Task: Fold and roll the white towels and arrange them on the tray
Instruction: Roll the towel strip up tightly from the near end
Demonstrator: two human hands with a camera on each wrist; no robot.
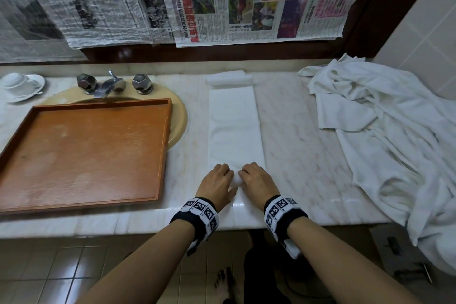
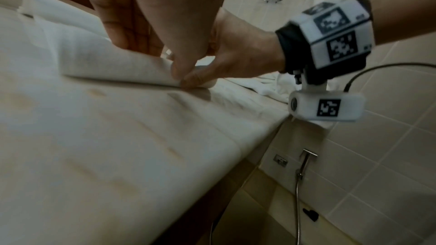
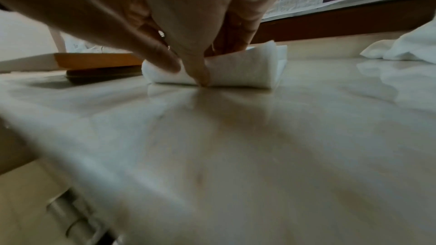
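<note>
Marble counter (image 1: pixel 296 131), newspapered wall (image 1: pixel 222 2)

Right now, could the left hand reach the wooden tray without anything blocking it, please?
Probably yes: the tray lies just left of the left hand, with only bare counter between them. The hand would first have to release the folded towel.

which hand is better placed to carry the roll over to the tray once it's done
Left, probably. Both hands grip the near end of the folded towel, but the left hand is on the side nearest the wooden tray; the right hand would have to cross over.
</note>
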